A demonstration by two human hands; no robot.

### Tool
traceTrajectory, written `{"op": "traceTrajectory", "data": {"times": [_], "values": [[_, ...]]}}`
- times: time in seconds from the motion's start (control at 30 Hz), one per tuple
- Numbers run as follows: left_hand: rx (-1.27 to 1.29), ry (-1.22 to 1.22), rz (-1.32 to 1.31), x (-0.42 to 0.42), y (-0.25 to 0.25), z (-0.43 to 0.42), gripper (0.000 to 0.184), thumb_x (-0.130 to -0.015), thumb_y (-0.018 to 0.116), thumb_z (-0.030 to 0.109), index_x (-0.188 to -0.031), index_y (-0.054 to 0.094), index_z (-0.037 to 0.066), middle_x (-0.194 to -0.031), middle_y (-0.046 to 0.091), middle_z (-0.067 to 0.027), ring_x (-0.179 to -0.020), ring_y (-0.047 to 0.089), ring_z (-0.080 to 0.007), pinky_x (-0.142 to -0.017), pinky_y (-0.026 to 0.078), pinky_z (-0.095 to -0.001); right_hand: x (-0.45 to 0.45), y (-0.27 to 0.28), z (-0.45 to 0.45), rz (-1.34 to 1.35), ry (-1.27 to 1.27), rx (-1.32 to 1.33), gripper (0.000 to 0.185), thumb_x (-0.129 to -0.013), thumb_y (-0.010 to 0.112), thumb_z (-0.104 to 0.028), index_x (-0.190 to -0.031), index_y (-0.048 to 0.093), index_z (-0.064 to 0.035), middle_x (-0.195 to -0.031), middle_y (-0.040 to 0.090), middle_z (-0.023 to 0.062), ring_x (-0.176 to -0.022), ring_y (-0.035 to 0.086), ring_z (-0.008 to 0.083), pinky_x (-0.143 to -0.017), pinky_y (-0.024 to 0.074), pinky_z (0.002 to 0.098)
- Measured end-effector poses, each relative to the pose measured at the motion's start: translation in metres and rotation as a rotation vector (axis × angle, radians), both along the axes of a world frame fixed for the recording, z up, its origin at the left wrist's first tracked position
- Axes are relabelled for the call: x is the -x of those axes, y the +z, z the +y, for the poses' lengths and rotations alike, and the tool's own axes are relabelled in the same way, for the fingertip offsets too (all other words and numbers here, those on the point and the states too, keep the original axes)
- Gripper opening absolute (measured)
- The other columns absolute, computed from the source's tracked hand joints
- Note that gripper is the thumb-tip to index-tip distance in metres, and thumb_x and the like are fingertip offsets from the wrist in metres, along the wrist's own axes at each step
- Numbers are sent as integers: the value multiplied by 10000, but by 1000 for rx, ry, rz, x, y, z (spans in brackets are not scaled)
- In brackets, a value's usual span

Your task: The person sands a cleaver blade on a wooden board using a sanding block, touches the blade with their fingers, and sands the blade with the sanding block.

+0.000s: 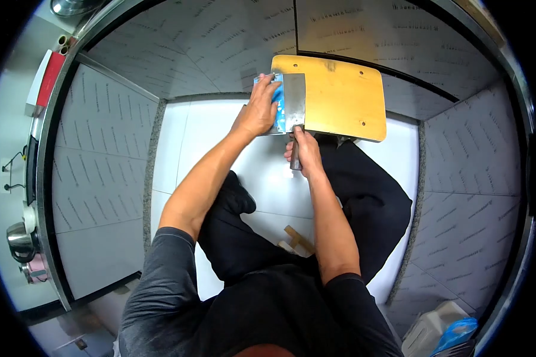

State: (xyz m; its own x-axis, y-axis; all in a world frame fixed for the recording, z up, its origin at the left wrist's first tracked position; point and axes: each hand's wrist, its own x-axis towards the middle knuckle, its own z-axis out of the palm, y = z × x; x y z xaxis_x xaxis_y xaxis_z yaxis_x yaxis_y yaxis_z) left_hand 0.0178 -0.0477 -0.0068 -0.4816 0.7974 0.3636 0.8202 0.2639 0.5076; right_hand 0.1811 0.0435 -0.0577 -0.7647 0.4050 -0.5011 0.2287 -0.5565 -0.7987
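Observation:
My right hand (305, 153) is closed around the dark handle of a cleaver (295, 102). The cleaver's broad grey blade points away from me and lies over the left part of a yellow board (345, 98) with rounded corners and small holes. Just left of the blade, my left hand (258, 111) is bent over a flat blue piece with white marks (279, 107), its fingers curled at the far edge. Blade and blue piece lie side by side; whether they overlap is hidden. What the blue piece is, I cannot make out.
The board stands above a white tiled floor (184, 143) between grey marked panels (95, 143). Brownish pieces (298, 240) lie between my legs. At the left are a metal kettle (21, 242) and a red-and-white box (46, 80). A pale container (432, 327) stands at lower right.

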Motion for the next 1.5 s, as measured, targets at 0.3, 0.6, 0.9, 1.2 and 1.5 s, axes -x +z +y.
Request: {"op": "traceTrajectory", "data": {"times": [0.3,0.6,0.9,1.2,1.5], "values": [[-82,436,-177,-11,-4,12,785,-777,641,52,-1472,295,-67,-1536,240,-358,-1456,254,-467,-1206,268,-422,1,0,-14,-36,-16,-122,460,-1038,416,-404,-1071,562,31,-713,607,138,-502,602,227,-484,505,345],[227,519,-273,4,17,-1,775,-813,667,233,-1487,372,-10,-1415,483,-280,-1285,507,-428,-1081,418,-427,1,3,-14,23,-29,-86,434,-1044,414,-396,-1080,560,11,-646,560,84,-486,560,190,-472,481,335],[92,481,-345,17,-12,3,578,-946,603,324,-1399,433,9,-971,701,-248,-805,734,-311,-839,541,-431,5,14,-18,-163,18,-193,459,-1032,409,-393,-1098,568,32,-699,589,109,-470,560,202,-478,483,338],[177,590,-433,17,-12,22,480,-942,551,283,-1212,484,-108,-814,716,-205,-739,735,-315,-793,548,-441,19,16,-17,-232,20,-121,439,-1004,454,-382,-1060,572,37,-707,590,110,-480,571,211,-471,504,353],[350,614,-308,-1,21,23,466,-951,543,334,-1171,516,-76,-1012,672,-342,-962,660,-494,-873,511,-541,20,17,-12,-217,67,-222,473,-1009,445,-355,-1111,544,96,-699,627,187,-468,620,264,-423,508,377]]}}
